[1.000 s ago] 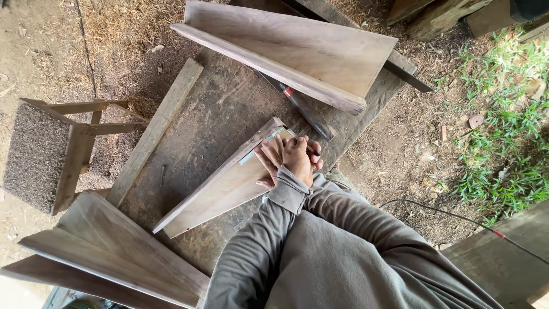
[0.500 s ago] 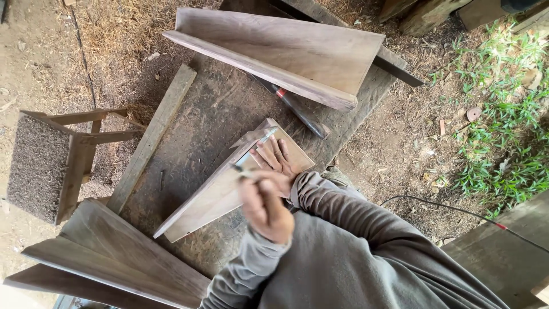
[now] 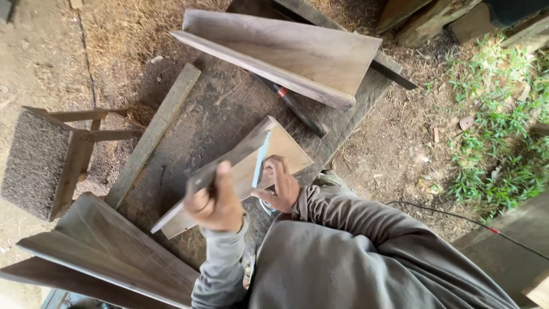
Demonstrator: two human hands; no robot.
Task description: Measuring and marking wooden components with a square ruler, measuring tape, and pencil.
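At the middle of the workbench (image 3: 189, 137) lies an L-shaped piece (image 3: 229, 171) made of two boards joined at a right angle, running from near left to far right. It looks stiff and fairly heavy, of dry rough wood, so it should not bend or slip easily, but the joint is probably the weak place; I judge it is better to take it by the upright board or along the flat one, not by the thin far corner. The left hand (image 3: 214, 200) is raised above the near part of the piece, fingers curled closed, thumb up; it seems to grip something small, but I cannot tell what. The right hand (image 3: 280, 186) rests on the flat board, fingers spread and bent, pressing a metal square (image 3: 262, 160) against the inner corner. Both forearms come from the near side in grey sleeves, elbows bent. A second L-shaped piece (image 3: 286, 54) stands at the far side, a third (image 3: 108, 252) at near left, and a stool (image 3: 40, 160) is at the left on the ground.
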